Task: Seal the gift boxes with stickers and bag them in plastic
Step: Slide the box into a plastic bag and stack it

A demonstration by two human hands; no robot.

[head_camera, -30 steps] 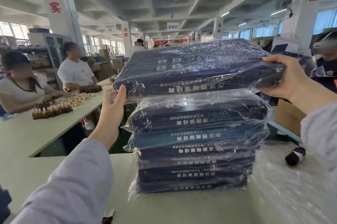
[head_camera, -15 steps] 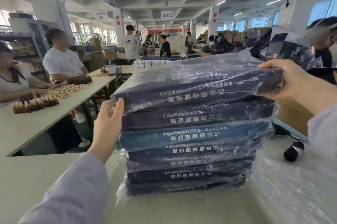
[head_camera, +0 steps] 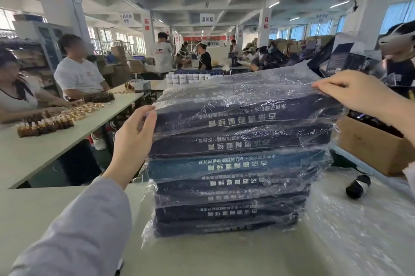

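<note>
A stack of flat dark navy gift boxes, each wrapped in a clear plastic bag, is seen standing on a pale grey-green worktable, near the middle of the scene. White lettering is carried on the near edge of each box, and the third box from the top is of a lighter blue.

The topmost bagged navy box is laid on the stack and is held at both ends. Its near left corner is gripped by the left hand, the fingers being curled over the top edge and the thumb pressed against the end. Its right end is gripped by the right hand, the fingertips being bent down over the top edge, where the crinkled plastic is caught under them.

To the right of the stack, loose clear plastic film is spread over the table. A small black roll with a white band is seen lying beyond it, and a brown cardboard carton is placed further right. On the left, a long pale table is set with rows of small brown bottles, and two people are seated at it. White jars are lined up far behind the stack.
</note>
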